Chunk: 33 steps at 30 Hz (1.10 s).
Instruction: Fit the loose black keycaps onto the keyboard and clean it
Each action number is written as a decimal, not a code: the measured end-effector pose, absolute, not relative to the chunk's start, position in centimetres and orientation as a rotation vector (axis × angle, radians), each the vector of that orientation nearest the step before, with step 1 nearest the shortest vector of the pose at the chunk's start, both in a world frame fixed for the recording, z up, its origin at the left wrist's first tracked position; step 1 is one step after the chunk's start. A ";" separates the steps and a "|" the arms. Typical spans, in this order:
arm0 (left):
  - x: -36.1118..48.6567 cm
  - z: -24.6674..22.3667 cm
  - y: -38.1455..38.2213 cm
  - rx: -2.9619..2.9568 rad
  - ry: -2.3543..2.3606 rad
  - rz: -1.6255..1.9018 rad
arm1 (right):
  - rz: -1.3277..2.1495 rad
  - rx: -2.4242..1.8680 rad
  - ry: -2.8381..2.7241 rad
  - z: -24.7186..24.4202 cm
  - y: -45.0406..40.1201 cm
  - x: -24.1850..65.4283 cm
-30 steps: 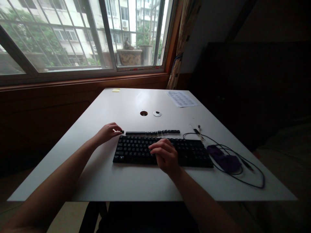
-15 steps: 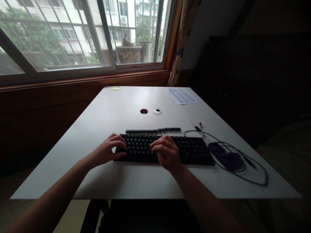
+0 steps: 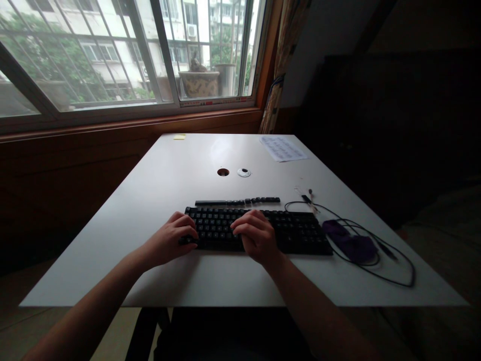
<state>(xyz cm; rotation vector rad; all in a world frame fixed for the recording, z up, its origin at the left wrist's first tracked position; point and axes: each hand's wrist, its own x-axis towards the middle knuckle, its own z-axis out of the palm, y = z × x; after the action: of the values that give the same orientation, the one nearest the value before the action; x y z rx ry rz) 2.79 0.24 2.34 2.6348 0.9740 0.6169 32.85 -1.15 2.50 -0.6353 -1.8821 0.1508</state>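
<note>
A black keyboard (image 3: pixel 300 233) lies on the white table, and both my hands rest at it. My left hand (image 3: pixel 175 238) is at its left end, fingers bent over the edge keys and thumb low at the front corner, closed round that end. My right hand (image 3: pixel 259 235) is curled over the middle keys with its fingertips drawn together; whether anything small is between them is hidden. Just behind the keyboard lies a row of loose black keycaps (image 3: pixel 259 201), with a long spacebar keycap (image 3: pixel 210 203) at its left end.
A black cable (image 3: pixel 394 283) loops round a purple cloth (image 3: pixel 351 241) on the right. Small tools (image 3: pixel 308 199) lie behind it. Farther back are a round hole (image 3: pixel 223 172), a white ring-shaped cover (image 3: pixel 244 172), printed paper (image 3: pixel 283 149) and a yellow note (image 3: pixel 179 136).
My left thumb has moved lower, toward the keyboard's front left corner, and the left fingers have shifted slightly. My right hand has hardly moved.
</note>
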 end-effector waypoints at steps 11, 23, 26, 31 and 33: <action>3.0 2.5 -0.4 2.698 0.977 0.591 | 0.164 -0.616 -1.976 2.1 -0.9 32.6; -1.0 2.6 2.7 2.671 1.190 0.804 | 0.224 -0.601 -2.144 1.2 -0.7 31.8; -1.2 2.3 4.2 2.616 1.202 0.833 | 0.249 -0.580 -2.182 1.0 -0.7 31.8; -0.5 0.7 5.5 2.459 1.191 0.869 | 0.300 -0.578 -2.223 0.7 -0.8 31.9; -0.4 0.0 5.7 2.395 1.191 0.887 | 0.311 -0.566 -2.247 0.7 -0.9 31.9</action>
<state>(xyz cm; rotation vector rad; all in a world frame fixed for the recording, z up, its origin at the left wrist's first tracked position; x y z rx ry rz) -0.40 5.68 0.01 2.3952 1.1905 0.8873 31.93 -0.86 0.67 -0.5660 -2.2469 0.3111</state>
